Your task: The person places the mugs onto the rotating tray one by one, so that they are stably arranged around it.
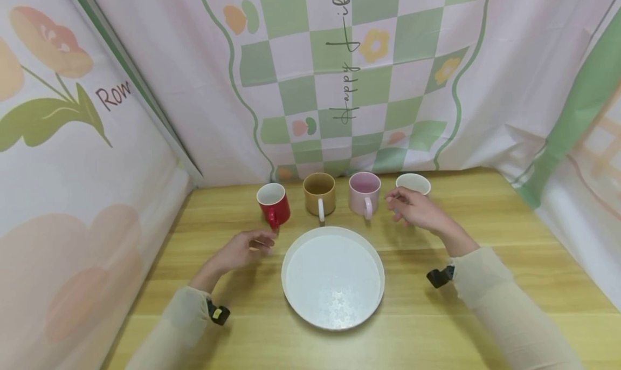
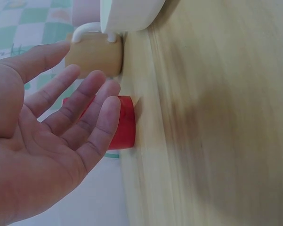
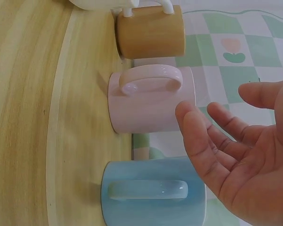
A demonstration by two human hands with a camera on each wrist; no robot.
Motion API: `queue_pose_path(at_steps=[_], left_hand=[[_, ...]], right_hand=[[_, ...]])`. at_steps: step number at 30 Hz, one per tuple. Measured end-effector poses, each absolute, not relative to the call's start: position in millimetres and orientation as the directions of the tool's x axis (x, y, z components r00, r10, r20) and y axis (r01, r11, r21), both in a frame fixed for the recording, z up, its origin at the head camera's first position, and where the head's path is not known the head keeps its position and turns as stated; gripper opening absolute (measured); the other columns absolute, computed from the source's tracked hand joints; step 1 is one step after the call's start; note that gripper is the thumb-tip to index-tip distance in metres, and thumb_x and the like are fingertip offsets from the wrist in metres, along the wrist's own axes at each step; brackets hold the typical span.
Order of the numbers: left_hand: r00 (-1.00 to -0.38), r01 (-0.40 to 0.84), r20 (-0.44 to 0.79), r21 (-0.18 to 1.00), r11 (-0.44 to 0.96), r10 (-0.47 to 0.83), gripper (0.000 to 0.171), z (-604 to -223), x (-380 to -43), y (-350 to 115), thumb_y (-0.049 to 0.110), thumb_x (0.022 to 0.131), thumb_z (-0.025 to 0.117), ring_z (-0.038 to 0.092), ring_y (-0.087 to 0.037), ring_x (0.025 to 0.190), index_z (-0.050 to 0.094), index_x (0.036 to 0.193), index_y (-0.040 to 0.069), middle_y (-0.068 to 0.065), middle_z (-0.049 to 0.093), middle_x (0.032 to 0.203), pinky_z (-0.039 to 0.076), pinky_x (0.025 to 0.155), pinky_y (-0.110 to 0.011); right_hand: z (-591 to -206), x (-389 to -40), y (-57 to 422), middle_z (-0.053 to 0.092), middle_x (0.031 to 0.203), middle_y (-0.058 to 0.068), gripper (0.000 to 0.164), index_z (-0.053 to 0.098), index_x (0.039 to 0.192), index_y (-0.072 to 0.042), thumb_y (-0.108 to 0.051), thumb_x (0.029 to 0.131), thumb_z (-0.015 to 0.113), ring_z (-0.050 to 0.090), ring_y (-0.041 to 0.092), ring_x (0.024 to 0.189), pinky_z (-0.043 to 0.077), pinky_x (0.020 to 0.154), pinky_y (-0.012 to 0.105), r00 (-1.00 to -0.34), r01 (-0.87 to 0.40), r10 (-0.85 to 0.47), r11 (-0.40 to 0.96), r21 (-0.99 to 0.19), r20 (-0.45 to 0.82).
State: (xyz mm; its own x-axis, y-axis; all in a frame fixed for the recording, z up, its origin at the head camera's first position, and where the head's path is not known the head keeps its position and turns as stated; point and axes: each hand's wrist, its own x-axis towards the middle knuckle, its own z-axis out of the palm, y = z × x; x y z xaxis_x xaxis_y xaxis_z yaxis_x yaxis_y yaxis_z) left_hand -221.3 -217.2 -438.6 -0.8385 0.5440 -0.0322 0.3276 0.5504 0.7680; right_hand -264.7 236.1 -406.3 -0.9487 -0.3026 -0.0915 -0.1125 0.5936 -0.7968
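Observation:
My left hand [image 1: 245,248] hovers over the table just in front of a red mug [image 1: 276,207], its fingers loosely bent and holding nothing. In the left wrist view those fingers overlap the red mug. On the right, my right hand [image 1: 414,207] is raised before a light blue mug [image 3: 153,207], whose white inside shows in the head view and whose body it mostly hides there. Its palm is bare. A pink mug [image 3: 150,108] with a pink handle stands beside the blue one. Between pink and red is a tan mug [image 1: 319,192] with a white handle.
A round white tray [image 1: 335,275] lies on the wooden table [image 1: 233,337] in front of the mugs, between my forearms. Behind the row hangs a green-and-white checked curtain [image 1: 335,89]. A printed cloth [image 1: 73,197] walls off the left side.

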Motion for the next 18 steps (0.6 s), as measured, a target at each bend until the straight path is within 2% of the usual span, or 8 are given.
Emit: queue_pose_path(at_steps=[7,13,18], left_hand=[[-0.841,0.313,-0.043,0.774,0.550,0.539,0.037,-443.1,-219.2,-214.1,0.005,0.096,0.064,0.065,-0.034,0.112,0.058,0.131,-0.004,-0.025,0.067,0.121,0.054,0.100,-0.046],[-0.849,0.299,-0.058,0.767,0.567,0.526,0.039,-447.2,-218.5,-212.6,0.011,0.096,0.065,0.066,-0.031,0.111,0.058,0.133,-0.002,-0.023,0.068,0.121,0.055,0.100,-0.041],[-0.847,0.294,-0.063,0.772,0.564,0.528,0.042,-449.0,-217.1,-211.0,0.015,0.096,0.066,0.066,-0.030,0.112,0.057,0.134,-0.001,-0.021,0.069,0.121,0.055,0.101,-0.042]], right_hand=[[-407.2,-264.5,234.2,0.062,0.123,0.026,0.042,0.051,0.130,-0.002,-0.036,0.108,0.041,0.068,0.026,0.090,0.058,0.067,0.036,-0.953,-0.109,-0.292,0.591,-0.800,-0.086],[-409.8,-265.3,232.5,0.062,0.123,0.027,0.042,0.051,0.131,0.000,-0.035,0.108,0.042,0.069,0.026,0.088,0.059,0.067,0.035,-0.954,-0.109,-0.290,0.579,-0.808,-0.078],[-412.3,-265.9,232.0,0.063,0.124,0.028,0.042,0.051,0.131,0.001,-0.033,0.108,0.042,0.069,0.026,0.088,0.060,0.069,0.040,-0.952,-0.116,-0.298,0.563,-0.818,-0.070]])
